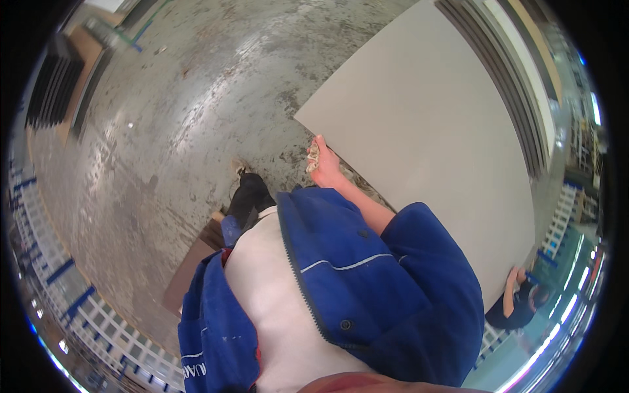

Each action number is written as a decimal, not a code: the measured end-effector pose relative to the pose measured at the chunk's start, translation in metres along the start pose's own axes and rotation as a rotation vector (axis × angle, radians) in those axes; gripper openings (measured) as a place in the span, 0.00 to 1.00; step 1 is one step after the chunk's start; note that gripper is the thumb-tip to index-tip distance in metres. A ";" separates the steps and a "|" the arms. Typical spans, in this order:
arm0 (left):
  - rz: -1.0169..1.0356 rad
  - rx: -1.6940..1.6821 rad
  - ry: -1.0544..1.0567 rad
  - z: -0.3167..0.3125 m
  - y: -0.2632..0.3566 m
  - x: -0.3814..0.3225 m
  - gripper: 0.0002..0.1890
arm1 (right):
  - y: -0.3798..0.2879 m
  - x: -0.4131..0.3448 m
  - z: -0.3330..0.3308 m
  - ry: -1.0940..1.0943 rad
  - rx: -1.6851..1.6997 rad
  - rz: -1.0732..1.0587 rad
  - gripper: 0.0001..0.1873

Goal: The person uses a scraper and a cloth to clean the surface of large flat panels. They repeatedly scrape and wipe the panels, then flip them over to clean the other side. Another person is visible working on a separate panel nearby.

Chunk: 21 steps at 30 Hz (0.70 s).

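Note:
My right hand (325, 162) is closed around a crumpled cream-coloured piece of material (313, 157), perhaps a cloth or glove. The hand is beside the near edge of a large grey flat panel (417, 113), close to its corner. Whether it touches that edge cannot be told. My left hand is out of sight beyond the open blue jacket (216, 304). On that side lies a brown panel (189, 265), partly covered by the jacket. A small tan tip beside it is too unclear to name.
Another person (516, 302) stands at the panel's far end, hands near its edge. Stacked boards (506, 83) lie beyond the panel. A dark stack of boards (54, 88) stands far left. White racks with blue parts (123, 329) line the rim. The concrete floor (162, 127) is stained.

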<state>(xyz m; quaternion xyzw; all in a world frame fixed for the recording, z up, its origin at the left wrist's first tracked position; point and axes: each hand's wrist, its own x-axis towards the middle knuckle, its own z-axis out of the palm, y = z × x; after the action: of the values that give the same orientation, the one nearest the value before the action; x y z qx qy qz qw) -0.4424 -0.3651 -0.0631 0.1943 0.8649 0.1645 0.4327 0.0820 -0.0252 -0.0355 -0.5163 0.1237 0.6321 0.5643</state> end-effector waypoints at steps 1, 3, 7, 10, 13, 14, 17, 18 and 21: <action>0.011 0.028 -0.013 -0.017 0.018 0.028 0.09 | 0.005 0.005 0.013 0.046 0.006 -0.035 0.13; 0.045 0.087 -0.027 -0.062 0.065 0.081 0.09 | 0.012 0.005 0.029 0.154 -0.005 0.005 0.14; 0.161 0.205 -0.073 -0.125 0.206 0.186 0.09 | 0.018 0.023 0.064 0.242 0.009 -0.035 0.15; 0.273 0.161 -0.063 -0.138 0.336 0.243 0.09 | 0.025 0.031 0.070 0.269 0.012 -0.067 0.17; 0.279 -0.280 -0.129 -0.123 0.459 0.274 0.09 | 0.037 0.039 0.069 0.191 0.130 -0.055 0.18; 0.316 -0.242 -0.157 -0.115 0.495 0.276 0.09 | 0.041 0.041 0.068 0.141 0.184 -0.029 0.18; 0.410 -0.088 -0.243 -0.076 0.586 0.272 0.09 | 0.048 0.044 0.066 -0.019 0.383 -0.033 0.18; 0.441 -0.012 -0.281 -0.061 0.609 0.271 0.09 | 0.049 0.042 0.068 -0.029 0.419 -0.012 0.17; 0.494 0.183 -0.411 -0.022 0.663 0.296 0.08 | 0.051 0.035 0.085 -0.020 0.546 -0.028 0.16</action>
<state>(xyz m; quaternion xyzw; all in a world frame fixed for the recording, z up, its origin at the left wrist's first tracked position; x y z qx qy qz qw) -0.4941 0.3509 0.0468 0.4652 0.6976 0.1435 0.5257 0.0019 0.0409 -0.0476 -0.3404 0.2769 0.5726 0.6925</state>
